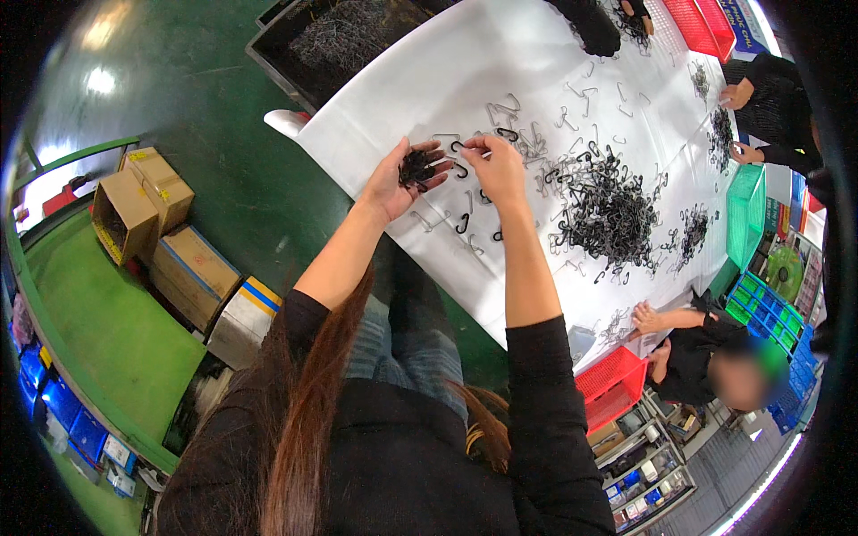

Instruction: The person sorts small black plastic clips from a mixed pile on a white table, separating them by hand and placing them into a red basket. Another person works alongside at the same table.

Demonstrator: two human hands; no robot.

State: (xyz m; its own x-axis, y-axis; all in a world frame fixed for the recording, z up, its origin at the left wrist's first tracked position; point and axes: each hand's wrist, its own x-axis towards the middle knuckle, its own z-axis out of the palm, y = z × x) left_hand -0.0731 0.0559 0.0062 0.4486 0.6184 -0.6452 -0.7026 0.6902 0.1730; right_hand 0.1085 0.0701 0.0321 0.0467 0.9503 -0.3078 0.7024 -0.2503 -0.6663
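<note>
My left hand (pixel 399 179) is palm up above the white table (pixel 465 71), cupping a small bunch of black hooks (pixel 416 166). My right hand (pixel 494 165) is just to its right, fingertips pinched on one black hook (pixel 458 146) near the left hand's fingers. Loose black and clear hooks (pixel 460 221) lie scattered on the sheet under both hands. A large heap of black hooks (pixel 608 210) sits to the right of my right hand.
Other people's hands work at the table's far edge (pixel 740 94) and right side (pixel 645 317). Red baskets (pixel 610 384), a green basket (pixel 744 210) and blue crates (pixel 769 322) flank the table. Cardboard boxes (pixel 143 201) stand on the green floor at left. A dark tray of hooks (pixel 344 36) lies beyond the table.
</note>
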